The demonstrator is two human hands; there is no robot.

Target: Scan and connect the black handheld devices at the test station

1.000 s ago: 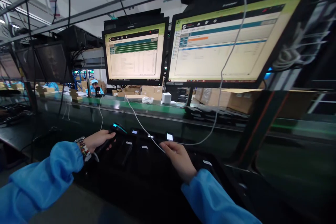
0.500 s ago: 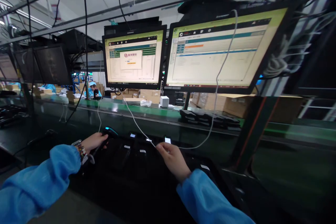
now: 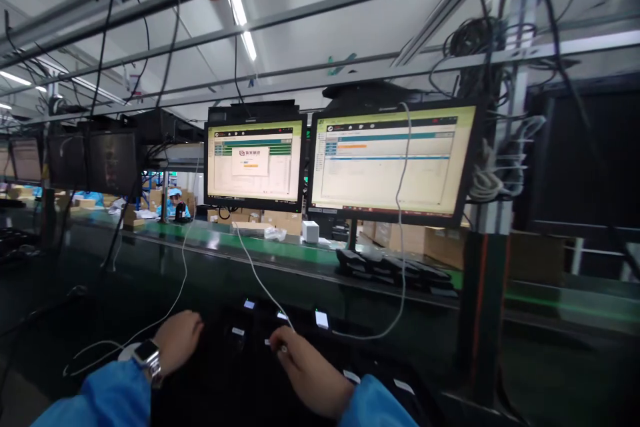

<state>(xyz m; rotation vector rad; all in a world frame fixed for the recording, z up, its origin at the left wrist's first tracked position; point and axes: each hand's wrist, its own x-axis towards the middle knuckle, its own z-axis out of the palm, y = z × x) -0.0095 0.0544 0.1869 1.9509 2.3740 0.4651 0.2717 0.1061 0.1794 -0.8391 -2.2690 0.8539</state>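
Here we are at the head camera, looking down a factory line, and the left hand [image 3: 177,340] is low on the dark bench, back up, fingers curled under. It's a loose curl with nothing showing in it, but from up here I can't call it open or closed. A wristwatch [image 3: 147,355] sits on that wrist, just above a blue sleeve [image 3: 103,401], and a white disc [image 3: 129,351] lies right beside it. Over to the right hand [image 3: 310,365], fingers bent downward, and its fingertips [image 3: 286,347] come down among small black handsets [image 3: 249,305] with lit screens, laid out on a dark tray [image 3: 235,373] just ahead of the hands. A white cable [image 3: 263,295] drops straight to those fingers, but is it gripped? Can't tell! Beyond the handsets runs a green-edged conveyor [image 3: 260,245], carrying a small white box [image 3: 310,231] and a row of black devices [image 3: 385,268]. Above that, two monitors stand ahead of the hands: the left monitor [image 3: 255,163] shows a pop-up box, the right monitor [image 3: 393,163] a software table. Far off past the left hand, a co-worker [image 3: 174,203] in blue sits among cardboard boxes [image 3: 280,218].
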